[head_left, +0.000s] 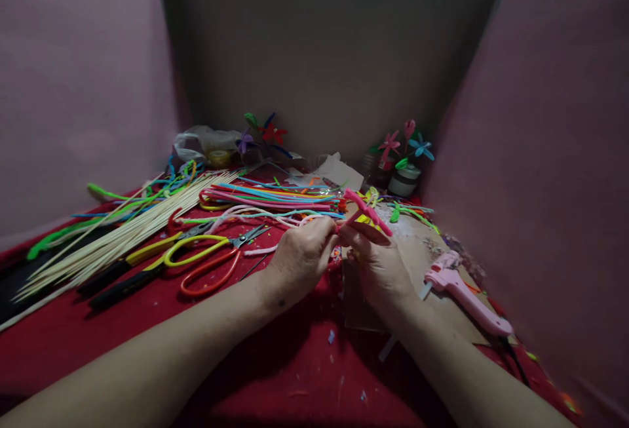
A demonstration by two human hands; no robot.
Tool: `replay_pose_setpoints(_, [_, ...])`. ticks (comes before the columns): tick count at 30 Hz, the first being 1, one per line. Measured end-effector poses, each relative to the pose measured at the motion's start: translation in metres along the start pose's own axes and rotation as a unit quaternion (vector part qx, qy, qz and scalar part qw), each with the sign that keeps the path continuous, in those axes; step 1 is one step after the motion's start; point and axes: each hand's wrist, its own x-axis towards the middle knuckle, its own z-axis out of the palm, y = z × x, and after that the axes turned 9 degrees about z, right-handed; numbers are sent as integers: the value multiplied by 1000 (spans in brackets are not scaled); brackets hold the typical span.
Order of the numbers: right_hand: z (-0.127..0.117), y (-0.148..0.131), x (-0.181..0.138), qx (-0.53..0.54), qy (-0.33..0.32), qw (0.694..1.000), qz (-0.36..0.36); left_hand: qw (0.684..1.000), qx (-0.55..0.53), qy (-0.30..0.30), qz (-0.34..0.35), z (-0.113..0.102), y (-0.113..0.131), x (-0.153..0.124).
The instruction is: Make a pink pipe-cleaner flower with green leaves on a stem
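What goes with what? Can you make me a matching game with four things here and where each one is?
Things:
1 glue gun
2 scissors
3 wooden sticks
4 pink pipe cleaner

Places:
A pinched by the left hand and right hand
B lying to the right of the right hand
C far left, in a long bundle
D on the red cloth, just left of the left hand

Pairs: 1-B, 2-D, 3-C, 4-A

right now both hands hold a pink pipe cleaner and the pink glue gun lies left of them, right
Not quite. The head view shows the pink glue gun lying to the right of the left hand and right hand, which do hold the pink pipe cleaner.
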Motion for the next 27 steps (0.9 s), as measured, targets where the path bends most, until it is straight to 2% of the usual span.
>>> replay_pose_setpoints(3, [2,-1,-3,-16,-10,1000,-21,1000,-22,11,4,-2,0,1])
replay_pose_setpoints(7, [2,-3,-4,-36,-54,998,-4,981,-166,10,-104,-8,3,7])
replay_pose_setpoints(12, [0,0,1,-1,-42,998,36,904,-364,-27,-222,-14,8,13])
replay_pose_setpoints(17, [-4,6,4,20,-71,996,56,833,-493,-60,-245,-12,-4,12])
replay_pose_setpoints(21, [-5,5,4,8,-99,995,31,776,-565,-99,-262,-11,-12,11])
replay_pose_setpoints(23, [-4,3,4,16,-105,994,20,780,-557,-106,-265,-12,-11,12])
replay_pose_setpoints(24, [-4,2,3,21,-102,994,15,797,-535,-104,-259,-13,-8,13])
replay_pose_setpoints(27, [-3,1,3,28,-83,996,0,888,-399,-90,-211,-14,0,15])
